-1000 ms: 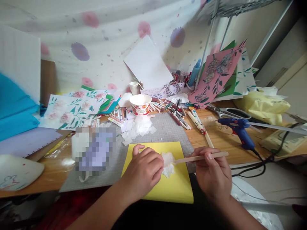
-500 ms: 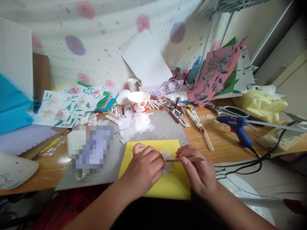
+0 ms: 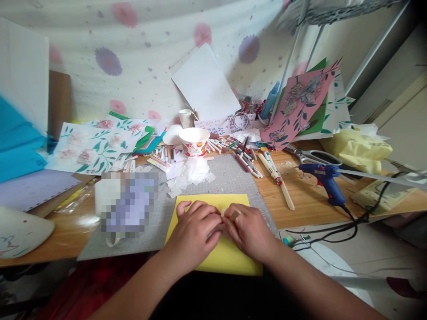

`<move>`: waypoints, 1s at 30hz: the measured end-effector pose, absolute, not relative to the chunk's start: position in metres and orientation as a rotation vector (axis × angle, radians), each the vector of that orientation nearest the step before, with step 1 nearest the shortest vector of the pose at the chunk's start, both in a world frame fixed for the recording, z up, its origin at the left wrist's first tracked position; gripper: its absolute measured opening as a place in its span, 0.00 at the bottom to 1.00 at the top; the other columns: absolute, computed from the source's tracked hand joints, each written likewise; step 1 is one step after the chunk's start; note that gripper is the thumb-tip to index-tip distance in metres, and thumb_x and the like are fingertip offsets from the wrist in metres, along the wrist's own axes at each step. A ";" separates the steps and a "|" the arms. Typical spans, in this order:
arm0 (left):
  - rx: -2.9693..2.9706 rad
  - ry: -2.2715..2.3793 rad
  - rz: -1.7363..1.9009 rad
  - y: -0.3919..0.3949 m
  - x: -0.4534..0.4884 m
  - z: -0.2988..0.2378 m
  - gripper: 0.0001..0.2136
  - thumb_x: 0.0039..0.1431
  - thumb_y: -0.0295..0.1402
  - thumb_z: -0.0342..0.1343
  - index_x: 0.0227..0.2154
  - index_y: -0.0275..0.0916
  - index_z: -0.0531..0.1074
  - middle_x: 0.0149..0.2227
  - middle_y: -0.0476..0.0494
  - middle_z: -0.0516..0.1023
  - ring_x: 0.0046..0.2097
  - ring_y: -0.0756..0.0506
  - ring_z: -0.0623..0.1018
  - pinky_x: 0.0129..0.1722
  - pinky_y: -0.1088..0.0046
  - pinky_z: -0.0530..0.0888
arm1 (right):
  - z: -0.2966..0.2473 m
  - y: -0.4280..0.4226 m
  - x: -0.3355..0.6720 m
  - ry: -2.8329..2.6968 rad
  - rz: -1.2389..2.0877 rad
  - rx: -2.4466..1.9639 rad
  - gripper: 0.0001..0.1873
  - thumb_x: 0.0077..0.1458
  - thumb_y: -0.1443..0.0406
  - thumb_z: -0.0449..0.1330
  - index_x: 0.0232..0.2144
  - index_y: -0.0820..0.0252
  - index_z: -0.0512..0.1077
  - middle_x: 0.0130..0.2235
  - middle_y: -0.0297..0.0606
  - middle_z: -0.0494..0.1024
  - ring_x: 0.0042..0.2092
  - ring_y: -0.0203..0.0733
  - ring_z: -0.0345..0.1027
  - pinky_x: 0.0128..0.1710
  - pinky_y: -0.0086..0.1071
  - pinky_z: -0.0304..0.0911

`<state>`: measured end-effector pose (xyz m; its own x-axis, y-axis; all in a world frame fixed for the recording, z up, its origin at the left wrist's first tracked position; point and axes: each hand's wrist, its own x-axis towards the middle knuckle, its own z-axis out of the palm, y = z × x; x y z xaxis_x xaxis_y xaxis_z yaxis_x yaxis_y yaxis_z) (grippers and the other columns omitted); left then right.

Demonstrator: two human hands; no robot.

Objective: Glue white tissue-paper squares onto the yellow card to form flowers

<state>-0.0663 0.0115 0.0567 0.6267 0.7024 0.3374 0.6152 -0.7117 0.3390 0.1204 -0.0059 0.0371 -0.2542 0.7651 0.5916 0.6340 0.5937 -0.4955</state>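
A yellow card (image 3: 233, 260) lies on a grey cutting mat (image 3: 230, 178) at the desk's near edge. My left hand (image 3: 195, 233) rests curled on the card with its fingertips pressed down, covering the white tissue clump. My right hand (image 3: 250, 231) touches it, fingers closed round a wooden stick (image 3: 235, 215), of which only the end shows. The two hands meet over the middle of the card, and the tissue is almost fully hidden beneath them.
Loose white tissue scraps (image 3: 190, 175) and a paper cup (image 3: 194, 141) sit behind the card. Markers (image 3: 245, 160), a long wooden stick (image 3: 282, 184), scissors (image 3: 313, 155) and a blue glue gun (image 3: 323, 175) with a black cord lie to the right. Flower pictures (image 3: 90, 149) lie left.
My right hand has moved left and closed in against my left hand, the stick now nearly end-on. The white tissue clump, visible before, is now covered by both hands.
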 end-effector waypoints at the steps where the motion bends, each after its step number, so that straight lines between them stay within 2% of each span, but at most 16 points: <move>1: 2.660 1.085 0.664 0.010 -0.066 0.057 0.06 0.55 0.24 0.58 0.32 0.43 0.73 0.38 0.52 0.79 0.44 0.43 0.74 0.48 0.59 0.54 | 0.033 -0.006 0.121 -1.943 0.220 -1.106 0.12 0.64 0.66 0.51 0.28 0.55 0.66 0.25 0.35 0.73 0.26 0.39 0.65 0.26 0.32 0.56; 6: 2.648 1.079 0.695 0.007 -0.066 0.056 0.08 0.55 0.24 0.59 0.35 0.45 0.73 0.39 0.52 0.79 0.44 0.42 0.74 0.49 0.58 0.53 | 0.025 -0.005 0.132 -1.518 0.503 -1.055 0.13 0.63 0.61 0.56 0.26 0.56 0.69 0.27 0.35 0.72 0.30 0.41 0.66 0.32 0.34 0.60; 10: 2.671 1.087 0.727 0.007 -0.069 0.055 0.10 0.57 0.25 0.58 0.39 0.46 0.74 0.43 0.49 0.79 0.47 0.41 0.74 0.51 0.57 0.55 | 0.020 -0.007 0.138 -1.185 0.743 -1.031 0.16 0.60 0.55 0.59 0.25 0.57 0.71 0.25 0.33 0.69 0.27 0.38 0.61 0.27 0.31 0.58; 13: 2.721 1.038 0.679 0.003 -0.066 0.054 0.12 0.57 0.28 0.59 0.44 0.48 0.73 0.50 0.45 0.77 0.50 0.39 0.72 0.52 0.55 0.56 | 0.015 -0.011 0.140 -1.095 0.770 -1.033 0.16 0.62 0.54 0.58 0.28 0.57 0.71 0.24 0.31 0.67 0.24 0.35 0.58 0.23 0.29 0.55; 16: 2.732 1.045 0.641 -0.004 -0.054 0.053 0.15 0.55 0.33 0.64 0.46 0.49 0.73 0.52 0.44 0.75 0.52 0.36 0.71 0.54 0.51 0.55 | 0.011 -0.014 0.142 -1.052 0.813 -1.015 0.15 0.61 0.54 0.59 0.27 0.57 0.72 0.24 0.31 0.68 0.25 0.35 0.59 0.24 0.29 0.56; 20: 2.688 1.223 0.690 -0.010 -0.037 0.048 0.14 0.50 0.34 0.68 0.40 0.46 0.74 0.49 0.44 0.77 0.51 0.35 0.71 0.54 0.48 0.55 | 0.011 -0.013 0.144 -1.038 0.881 -0.997 0.14 0.58 0.54 0.62 0.28 0.57 0.72 0.23 0.30 0.68 0.24 0.35 0.60 0.24 0.30 0.57; 24: 2.681 1.287 0.754 -0.007 -0.033 0.044 0.05 0.53 0.26 0.61 0.31 0.44 0.73 0.44 0.45 0.78 0.50 0.37 0.71 0.52 0.48 0.54 | 0.010 -0.013 0.152 -1.062 0.956 -0.976 0.13 0.55 0.54 0.65 0.27 0.57 0.75 0.25 0.33 0.72 0.25 0.36 0.63 0.24 0.30 0.61; 30: 2.623 1.315 0.802 0.001 -0.039 0.045 0.08 0.56 0.24 0.55 0.25 0.43 0.73 0.41 0.46 0.78 0.47 0.39 0.72 0.49 0.49 0.54 | 0.012 -0.020 0.163 -1.232 1.026 -0.955 0.16 0.61 0.55 0.60 0.26 0.57 0.78 0.30 0.39 0.79 0.32 0.41 0.72 0.33 0.35 0.66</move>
